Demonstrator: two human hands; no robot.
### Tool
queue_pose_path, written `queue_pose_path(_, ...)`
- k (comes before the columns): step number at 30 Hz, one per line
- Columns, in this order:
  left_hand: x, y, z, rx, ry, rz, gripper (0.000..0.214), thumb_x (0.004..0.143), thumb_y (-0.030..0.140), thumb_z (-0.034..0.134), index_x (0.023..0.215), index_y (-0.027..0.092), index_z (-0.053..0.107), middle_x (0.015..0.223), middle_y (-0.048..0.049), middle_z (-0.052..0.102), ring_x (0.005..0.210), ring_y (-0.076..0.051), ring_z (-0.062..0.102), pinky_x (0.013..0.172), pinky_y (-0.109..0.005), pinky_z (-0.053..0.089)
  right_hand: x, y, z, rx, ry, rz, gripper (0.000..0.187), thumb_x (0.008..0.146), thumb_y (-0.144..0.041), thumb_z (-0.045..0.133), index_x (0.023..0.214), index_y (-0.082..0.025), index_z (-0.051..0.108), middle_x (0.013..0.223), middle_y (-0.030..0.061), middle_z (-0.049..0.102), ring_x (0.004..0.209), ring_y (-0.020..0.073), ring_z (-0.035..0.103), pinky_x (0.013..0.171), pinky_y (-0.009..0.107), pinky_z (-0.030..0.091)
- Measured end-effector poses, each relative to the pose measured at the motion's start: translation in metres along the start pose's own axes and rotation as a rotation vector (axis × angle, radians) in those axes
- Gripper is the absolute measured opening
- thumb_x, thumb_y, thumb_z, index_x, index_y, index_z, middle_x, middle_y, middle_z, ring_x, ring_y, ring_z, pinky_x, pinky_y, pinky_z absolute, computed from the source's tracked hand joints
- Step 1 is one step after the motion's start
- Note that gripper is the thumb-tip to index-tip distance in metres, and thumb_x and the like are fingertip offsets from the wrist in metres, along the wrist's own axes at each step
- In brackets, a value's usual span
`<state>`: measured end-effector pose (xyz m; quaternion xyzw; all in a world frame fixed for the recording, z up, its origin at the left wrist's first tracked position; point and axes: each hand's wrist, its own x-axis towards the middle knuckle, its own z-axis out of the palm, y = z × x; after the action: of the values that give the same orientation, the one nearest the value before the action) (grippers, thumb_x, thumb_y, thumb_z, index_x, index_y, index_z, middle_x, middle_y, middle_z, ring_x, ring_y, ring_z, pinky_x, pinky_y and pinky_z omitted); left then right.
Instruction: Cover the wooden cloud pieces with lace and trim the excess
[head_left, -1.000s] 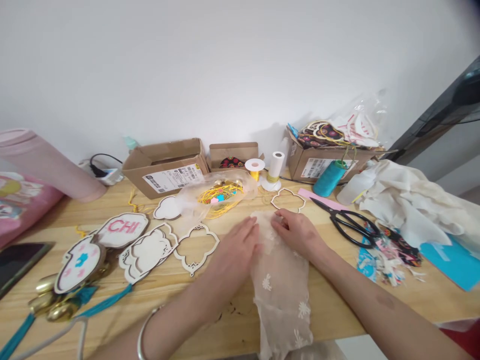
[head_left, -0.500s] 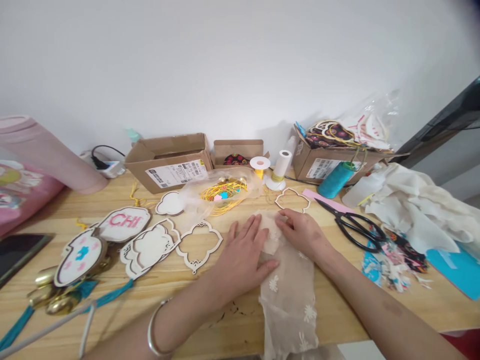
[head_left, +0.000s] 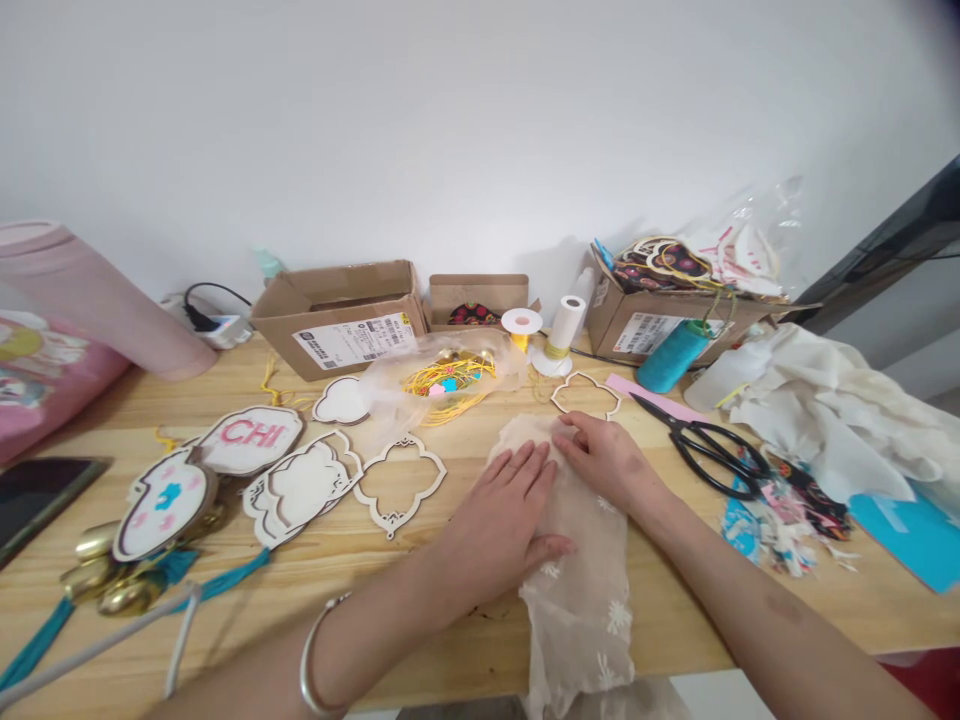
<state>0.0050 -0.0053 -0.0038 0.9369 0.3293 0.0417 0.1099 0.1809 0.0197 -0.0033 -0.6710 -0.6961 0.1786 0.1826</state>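
"On the middle of the table (head_left: 480, 650), running past the near edge, is the sheer cloth (head_left: 589, 560), right? Hands?"

"Yep. Left hand (head_left: 506, 512) lies flat on it, palm down, thumb spread, gripping nothing. Right hand (head_left: 609, 457) is at the far end, fingers bent, thumb in close; can't tell if it's pinching the edge or just resting there."

"Looks like smoothing, IMO. Tips?"

"Anchor the far end w/ the right, light pressure only, then stroke w/ the left palm along the length, not across, so the thin stuff doesn't skew. Fingers together; don't drag on the white flowers (head_left: 619, 617), they'd prob. pucker. Watch the near end too: its wt. over the edge could pull the rest off line."

"And which way does it point?"

"Long axis runs approx. near to far: one end up by the hands, toward the wall (head_left: 480, 150), the other at the near edge, a bit to the right. Ripply down there, so not dead straight. Scissors (head_left: 679, 428) lie off to the right, FYI."
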Motion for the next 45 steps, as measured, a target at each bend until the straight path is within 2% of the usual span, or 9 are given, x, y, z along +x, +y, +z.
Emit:
queue_pose_path(5,0.001,-0.002,-0.002,0.011,0.012,0.019,0.070,0.081,0.057,0.031,0.131,0.009,0.031,0.140,-0.0164,0.027,0.130,-0.027,0.018,0.105,-0.042,0.018,0.002,0.003,0.000,0.070,0.001,-0.011,0.024,0.075,-0.024,0.046,0.094,-0.017,0.058,0.047,-0.0033,0.053,0.047,0.0131,0.048,0.049,0.022,0.033)
queue_pose_path(10,0.001,-0.002,0.007,0.038,0.051,0.100,0.068,0.083,0.056,0.023,0.132,0.008,0.029,0.139,-0.0167,0.028,0.130,-0.026,0.019,0.105,-0.041,0.017,0.002,0.006,0.000,0.110,0.005,-0.020,0.024,0.075,-0.022,0.044,0.093,-0.016,0.059,0.047,-0.0030,0.053,0.048,0.0132,0.048,0.049,0.022,0.033)
queue_pose_path(18,0.002,-0.002,0.005,0.063,0.054,0.094,0.068,0.082,0.058,0.021,0.132,0.012,0.029,0.139,-0.0144,0.031,0.130,-0.025,0.021,0.104,-0.047,0.016,0.003,0.007,0.002,0.104,0.013,-0.017,0.023,0.075,-0.023,0.045,0.092,-0.016,0.059,0.048,-0.0031,0.053,0.048,0.0120,0.047,0.048,0.021,0.033)
queue_pose_path(22,0.004,-0.001,0.001,0.038,0.050,0.040,0.070,0.080,0.058,0.030,0.132,0.010,0.028,0.138,-0.0157,0.031,0.129,-0.025,0.023,0.104,-0.044,0.018,0.003,0.007,0.002,0.099,0.010,-0.017,0.024,0.075,-0.023,0.044,0.093,-0.016,0.059,0.048,-0.0032,0.053,0.048,0.0122,0.047,0.049,0.021,0.034)
queue_pose_path(27,0.005,0.001,0.000,0.009,0.009,-0.062,0.082,0.072,0.062,0.042,0.130,0.005,0.031,0.141,-0.0225,0.019,0.130,-0.031,0.014,0.103,-0.044,0.021,0.003,0.006,0.001,0.099,0.013,-0.021,0.022,0.075,-0.023,0.044,0.090,-0.017,0.059,0.048,-0.0032,0.054,0.047,0.0118,0.047,0.050,0.021,0.034)
queue_pose_path(33,0.008,0.002,0.001,-0.040,0.064,-0.113,0.084,0.066,0.069,0.042,0.127,0.011,0.034,0.141,-0.0206,0.022,0.130,-0.031,0.017,0.101,-0.046,0.023,0.003,0.005,-0.001,0.105,0.012,-0.006,0.022,0.075,-0.024,0.044,0.089,-0.016,0.060,0.049,-0.0030,0.054,0.048,0.0121,0.048,0.047,0.021,0.031)
queue_pose_path(38,0.011,0.002,0.005,-0.095,0.066,-0.180,0.080,0.064,0.071,0.043,0.123,0.018,0.036,0.143,-0.0174,0.018,0.130,-0.030,0.015,0.099,-0.049,0.023,0.002,0.006,-0.001,0.103,0.014,-0.008,0.023,0.075,-0.024,0.044,0.090,-0.016,0.059,0.049,-0.0030,0.054,0.048,0.0125,0.048,0.048,0.021,0.031)
queue_pose_path(45,0.016,0.002,0.011,-0.077,0.084,-0.210,0.081,0.064,0.070,0.045,0.124,0.017,0.035,0.142,-0.0173,0.021,0.130,-0.030,0.016,0.098,-0.051,0.022,0.004,0.010,0.001,0.098,0.017,-0.017,0.023,0.075,-0.026,0.044,0.091,-0.017,0.058,0.049,-0.0032,0.054,0.047,0.0126,0.048,0.047,0.022,0.032)
